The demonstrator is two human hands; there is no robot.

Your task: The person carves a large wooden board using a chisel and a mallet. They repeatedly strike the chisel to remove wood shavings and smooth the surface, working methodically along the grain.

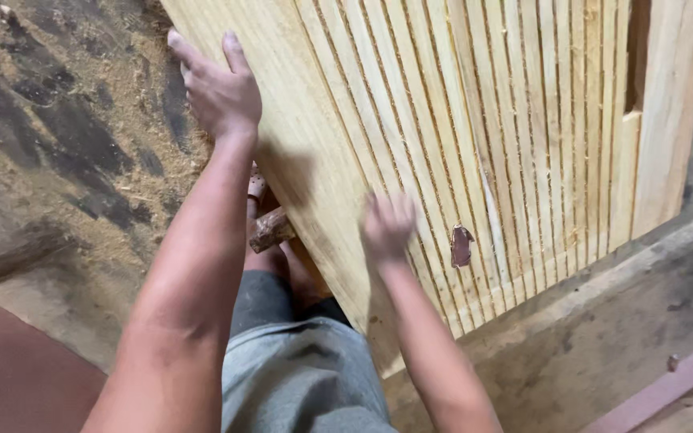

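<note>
Grey shorts (pixel 298 377) sit closest, both forearms stretching out over them. Left hand (pixel 218 92) curls its grip over the edge of the slatted wooden panel (pixel 475 136), fingers spread. Right hand (pixel 388 227) lies on the slats but it's blurry, can't tell its grip. Sawdusty floor (pixel 66 136) left, wooden stick (pixel 271 230) just below the panel's edge.

Pale yellow wooden panel (pixel 475 120), striped with thin darker parallel grooves; reddish-brown patch (pixel 461 245) near its lower edge. Grey shorts (pixel 298 377). Floor (pixel 58 152) mottled tan sawdust and black stains. Rusty red-brown bar (pixel 659 393) at bottom right.
</note>
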